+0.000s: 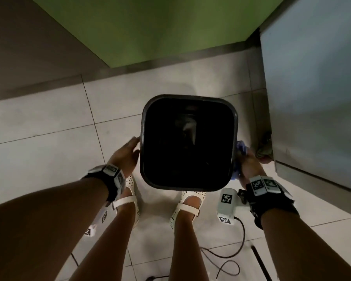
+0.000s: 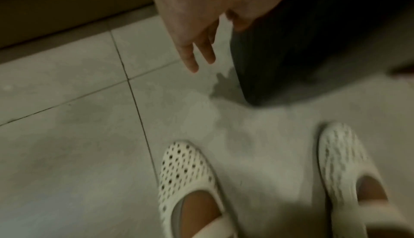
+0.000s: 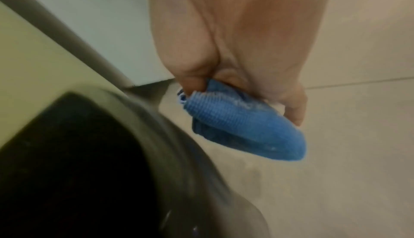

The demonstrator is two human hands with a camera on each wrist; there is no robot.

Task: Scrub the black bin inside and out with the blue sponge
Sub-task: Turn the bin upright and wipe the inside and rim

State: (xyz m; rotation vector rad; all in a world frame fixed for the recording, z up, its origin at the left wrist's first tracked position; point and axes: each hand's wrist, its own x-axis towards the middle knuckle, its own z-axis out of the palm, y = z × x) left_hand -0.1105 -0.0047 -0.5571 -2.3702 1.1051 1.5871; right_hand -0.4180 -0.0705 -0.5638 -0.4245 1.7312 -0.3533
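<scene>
The black bin (image 1: 235, 126) stands upright on the tiled floor in front of my feet, its square mouth facing up and its inside dark. My left hand (image 1: 128, 154) is beside the bin's left wall with straight fingers (image 2: 190, 59), thumb near the wall; whether it touches is unclear. My right hand (image 1: 249, 163) is at the bin's right side and grips the blue sponge (image 3: 246, 126), a ribbed blue pad, close to the bin's outer wall (image 3: 179, 153). The sponge (image 1: 240, 151) shows only as a blue edge in the head view.
A pale cabinet or appliance (image 1: 312, 88) stands close on the right. A green wall (image 1: 150, 27) is ahead. My feet in white perforated shoes (image 2: 186, 176) stand just behind the bin. A black cable (image 1: 231, 258) lies on the floor at the lower right.
</scene>
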